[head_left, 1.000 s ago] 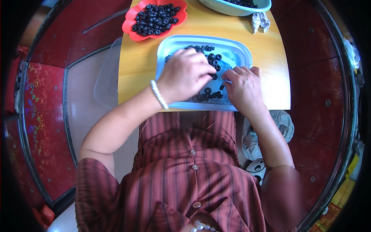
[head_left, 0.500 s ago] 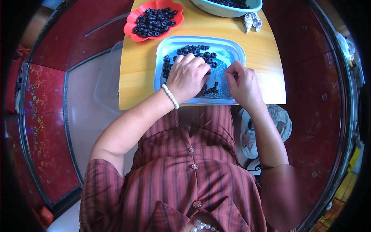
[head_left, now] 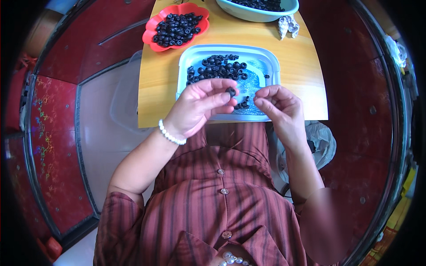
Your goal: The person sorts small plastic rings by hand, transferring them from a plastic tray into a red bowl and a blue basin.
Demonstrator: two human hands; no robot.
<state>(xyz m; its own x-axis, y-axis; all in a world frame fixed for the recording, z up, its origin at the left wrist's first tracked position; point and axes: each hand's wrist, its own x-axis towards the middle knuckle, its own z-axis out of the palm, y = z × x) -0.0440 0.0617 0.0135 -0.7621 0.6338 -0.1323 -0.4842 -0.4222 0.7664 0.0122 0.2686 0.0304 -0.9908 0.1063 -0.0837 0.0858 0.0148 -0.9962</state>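
My left hand (head_left: 197,106) pinches a small round black piece with a hole (head_left: 230,91) between thumb and fingers, above the near side of a light blue tray (head_left: 182,62). To its right, my right hand (head_left: 286,111) is closed in a pinch over the tray's near right corner. Whatever lies between those fingertips, if anything, is too small to make out. Inside the tray, a group of round black pieces (head_left: 217,66) lies toward the back and left. Smaller black bits (head_left: 244,104) are partly hidden near the front, between my hands.
A red flower-shaped dish (head_left: 148,33) of black pieces stands at the back left of the wooden table (head_left: 301,84). A pale green basin (head_left: 262,17) with more black pieces is at the back, beside a crumpled whitish bundle (head_left: 288,26). A plastic bag (head_left: 326,142) hangs below right.
My left hand has lifted out of the tray, back toward me, and turned, now showing the black piece in its fingers. My right hand has shifted slightly down and left, still pinched.
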